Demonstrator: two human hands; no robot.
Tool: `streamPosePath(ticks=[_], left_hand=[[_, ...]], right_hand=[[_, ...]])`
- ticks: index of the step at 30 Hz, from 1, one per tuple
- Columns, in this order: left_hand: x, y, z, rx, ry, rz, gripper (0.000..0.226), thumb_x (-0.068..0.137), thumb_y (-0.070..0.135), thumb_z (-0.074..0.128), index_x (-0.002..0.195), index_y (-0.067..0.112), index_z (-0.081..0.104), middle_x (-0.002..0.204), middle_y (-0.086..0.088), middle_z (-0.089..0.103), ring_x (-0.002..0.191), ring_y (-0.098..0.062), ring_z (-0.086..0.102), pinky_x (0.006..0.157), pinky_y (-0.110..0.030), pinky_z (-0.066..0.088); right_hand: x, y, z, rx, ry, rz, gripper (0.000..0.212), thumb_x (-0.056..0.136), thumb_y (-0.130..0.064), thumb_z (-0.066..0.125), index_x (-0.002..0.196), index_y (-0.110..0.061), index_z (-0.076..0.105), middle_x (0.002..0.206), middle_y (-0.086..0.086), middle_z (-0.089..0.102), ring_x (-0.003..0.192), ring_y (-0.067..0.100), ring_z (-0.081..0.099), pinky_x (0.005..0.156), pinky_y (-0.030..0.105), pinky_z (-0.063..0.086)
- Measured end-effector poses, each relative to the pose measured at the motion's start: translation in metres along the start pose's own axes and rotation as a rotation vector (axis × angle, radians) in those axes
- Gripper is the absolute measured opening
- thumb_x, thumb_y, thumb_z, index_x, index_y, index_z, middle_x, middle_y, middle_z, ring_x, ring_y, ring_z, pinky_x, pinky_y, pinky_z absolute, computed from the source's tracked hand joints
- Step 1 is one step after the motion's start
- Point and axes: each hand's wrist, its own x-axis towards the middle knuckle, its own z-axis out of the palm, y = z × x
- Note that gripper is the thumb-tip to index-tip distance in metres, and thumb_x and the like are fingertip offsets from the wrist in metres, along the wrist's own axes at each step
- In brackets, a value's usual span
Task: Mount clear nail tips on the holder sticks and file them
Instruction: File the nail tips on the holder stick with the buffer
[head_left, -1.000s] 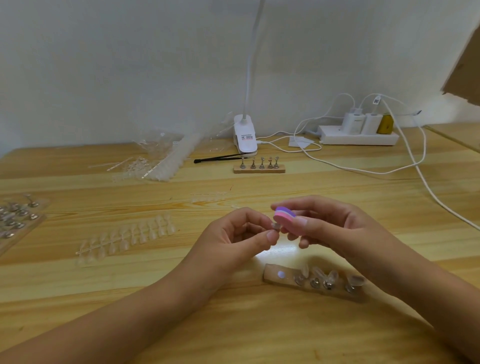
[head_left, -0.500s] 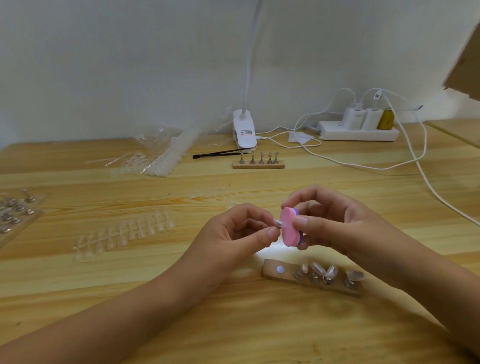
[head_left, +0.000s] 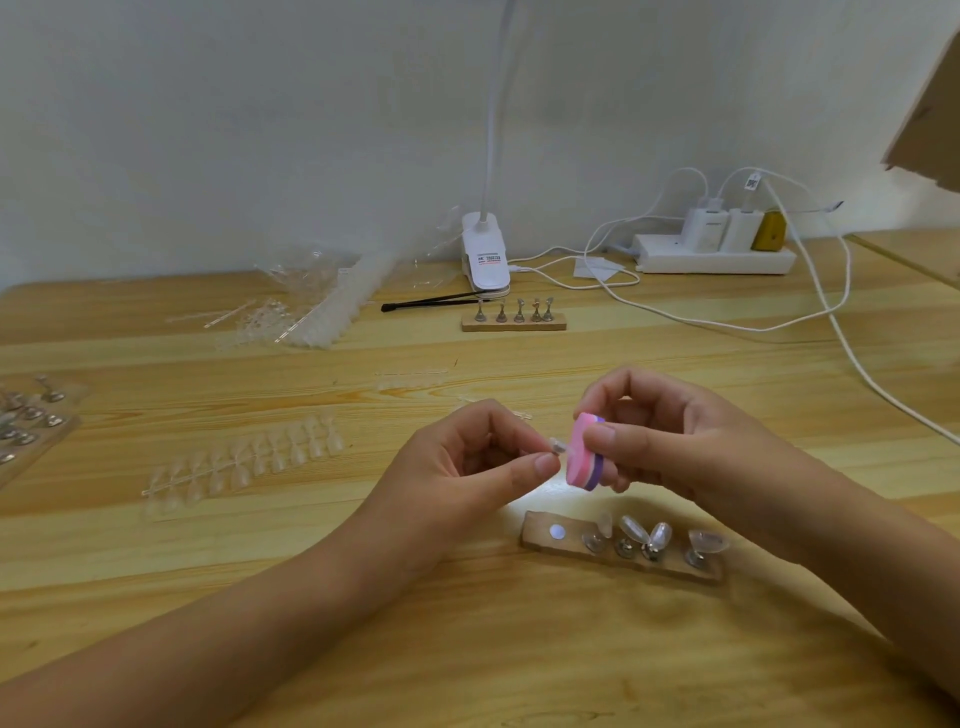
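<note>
1. Head view: the left hand (head_left: 467, 467) is pinching a small clear nail tip (head_left: 557, 445) in a narrow grip.
2. The right hand (head_left: 675, 441) is gripping a pink file block (head_left: 584, 460), which is touching the tip.
3. The tip is probably handling light, thin and slippery, so holding it low is seeming safest.
4. Just below both grips a wooden holder (head_left: 535, 540) is standing on the table (head_left: 467, 649), with room lying open nearer the person.

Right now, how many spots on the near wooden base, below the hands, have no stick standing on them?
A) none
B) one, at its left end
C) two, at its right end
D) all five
B: the near wooden base shows one bare white spot at its left end; sticks with clear tips fill the other four.
</note>
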Motion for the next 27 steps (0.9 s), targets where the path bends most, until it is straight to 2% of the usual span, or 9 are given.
streamPosePath(ticks=[2,6,10,12,15,19,23,27], left_hand=[[0.0001,0.0002,0.0002,0.0,-0.004,0.004,0.004,0.076,0.027,0.073,0.076,0.03,0.07,0.082,0.01,0.072,0.077,-0.001,0.063,0.071,-0.012,0.048],[0.0003,0.0004,0.0002,-0.023,0.014,0.007,0.005,0.075,0.027,0.073,0.074,0.032,0.07,0.086,0.007,0.074,0.081,-0.003,0.066,0.073,-0.012,0.049],[0.0002,-0.0009,0.0001,0.01,0.013,0.017,0.003,0.076,0.029,0.073,0.078,0.031,0.071,0.087,0.002,0.074,0.083,-0.01,0.066,0.075,-0.017,0.051],[0.0005,-0.0014,0.0,-0.002,0.03,0.014,0.004,0.074,0.03,0.073,0.076,0.032,0.071,0.087,0.001,0.073,0.085,-0.012,0.067,0.077,-0.018,0.052],[0.001,-0.0015,0.0002,-0.012,0.031,0.015,0.004,0.074,0.029,0.073,0.074,0.032,0.07,0.083,0.007,0.073,0.081,-0.006,0.065,0.076,-0.014,0.05],[0.0008,-0.0019,0.0004,-0.003,0.023,0.026,0.003,0.076,0.027,0.073,0.077,0.029,0.07,0.085,0.003,0.073,0.081,-0.009,0.066,0.075,-0.016,0.051],[0.0007,-0.0011,0.0008,-0.031,0.025,0.025,0.005,0.076,0.023,0.072,0.075,0.026,0.069,0.082,0.007,0.073,0.08,-0.004,0.066,0.074,-0.013,0.049],[-0.0002,-0.001,0.0015,-0.031,0.01,0.034,0.004,0.077,0.02,0.072,0.076,0.024,0.07,0.082,0.005,0.073,0.079,-0.005,0.066,0.072,-0.013,0.049]], right_hand=[[-0.0004,0.0,0.0005,0.0,-0.015,0.004,0.015,0.074,-0.031,0.077,0.086,-0.025,0.069,0.078,0.001,0.071,0.066,0.01,0.06,0.069,0.024,0.054],[0.0008,0.001,0.0,0.009,0.05,-0.006,0.033,0.071,-0.034,0.084,0.092,-0.017,0.065,0.082,0.005,0.072,0.068,0.011,0.061,0.069,0.026,0.051],[-0.003,-0.0013,0.0016,-0.045,-0.074,-0.007,0.022,0.075,-0.034,0.079,0.09,-0.024,0.067,0.079,-0.001,0.071,0.069,0.008,0.063,0.071,0.021,0.054],[-0.001,0.0,0.0019,-0.043,-0.01,-0.027,0.022,0.076,-0.031,0.082,0.089,-0.021,0.067,0.08,0.0,0.072,0.069,0.009,0.062,0.068,0.021,0.053],[0.002,0.0025,-0.0006,0.005,0.087,-0.032,0.032,0.07,-0.033,0.083,0.091,-0.018,0.065,0.081,0.001,0.072,0.068,0.011,0.062,0.068,0.026,0.051],[-0.0011,0.0011,0.0001,-0.031,-0.073,-0.027,0.023,0.075,-0.035,0.08,0.091,-0.023,0.068,0.082,0.001,0.072,0.071,0.01,0.063,0.07,0.022,0.054],[0.0029,0.0058,-0.0015,0.025,0.044,-0.041,0.023,0.069,-0.038,0.081,0.085,-0.028,0.07,0.083,0.002,0.073,0.07,0.011,0.063,0.067,0.023,0.052],[0.001,0.0061,-0.0025,0.019,-0.062,-0.048,0.02,0.075,-0.033,0.08,0.09,-0.026,0.069,0.083,0.002,0.071,0.069,0.011,0.062,0.069,0.023,0.054]])
